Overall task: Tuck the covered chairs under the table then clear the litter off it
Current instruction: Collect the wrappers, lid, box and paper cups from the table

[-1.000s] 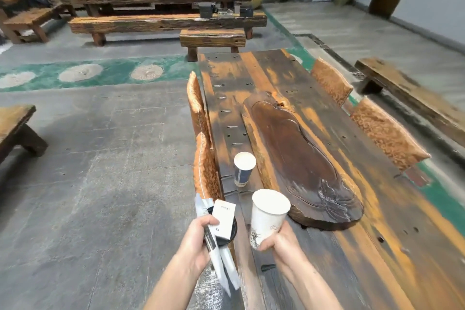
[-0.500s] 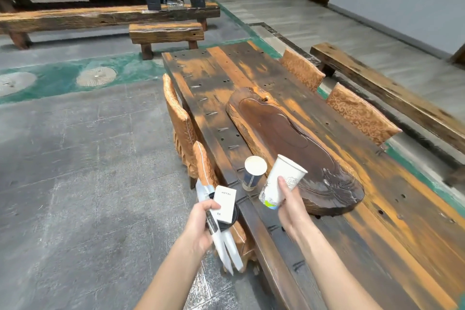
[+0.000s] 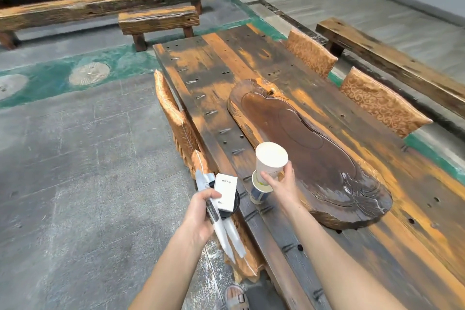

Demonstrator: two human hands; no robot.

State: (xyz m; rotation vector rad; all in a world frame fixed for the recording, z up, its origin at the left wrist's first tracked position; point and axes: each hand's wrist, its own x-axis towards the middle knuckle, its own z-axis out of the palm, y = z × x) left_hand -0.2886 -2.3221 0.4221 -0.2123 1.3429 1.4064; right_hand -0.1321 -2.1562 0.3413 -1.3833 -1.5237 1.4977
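Four covered chairs (image 3: pixel 312 56) sit tucked against the table (image 3: pixel 415 184). Left hand (image 3: pixel 198 216) grips the gathered litter (image 3: pixel 226 195). Right hand (image 3: pixel 283 184) pinches a white cup (image 3: pixel 271 158), lowered toward another cup (image 3: pixel 258 195) at its seven o'clock. Only that cup appears left.

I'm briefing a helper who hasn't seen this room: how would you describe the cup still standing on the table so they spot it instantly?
Find the long dark-and-orange plank table, then the carved brown wooden tray lying on it. The paper cup on the table stands by the tray's near left side. Unlike the white cup held by the right hand above it, it has a dark blue band.
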